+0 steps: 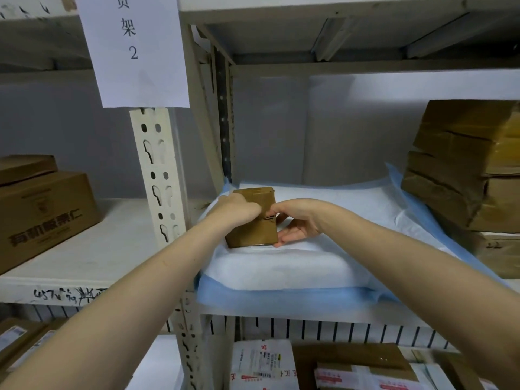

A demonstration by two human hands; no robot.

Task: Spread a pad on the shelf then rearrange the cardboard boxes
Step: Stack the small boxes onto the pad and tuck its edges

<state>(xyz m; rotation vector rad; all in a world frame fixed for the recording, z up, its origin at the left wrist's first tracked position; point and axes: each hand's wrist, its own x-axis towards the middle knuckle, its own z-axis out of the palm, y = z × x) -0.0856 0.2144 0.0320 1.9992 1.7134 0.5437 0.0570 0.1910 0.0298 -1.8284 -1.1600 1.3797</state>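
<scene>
Pad: left grip, right grip (cupped) clasp box.

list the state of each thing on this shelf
pad: spread flat, blue edge over the front
box: closed, on pad, held by both hands
left hand: grips box top
right hand: holds box's right side
stack: boxes piled unevenly at right
</scene>
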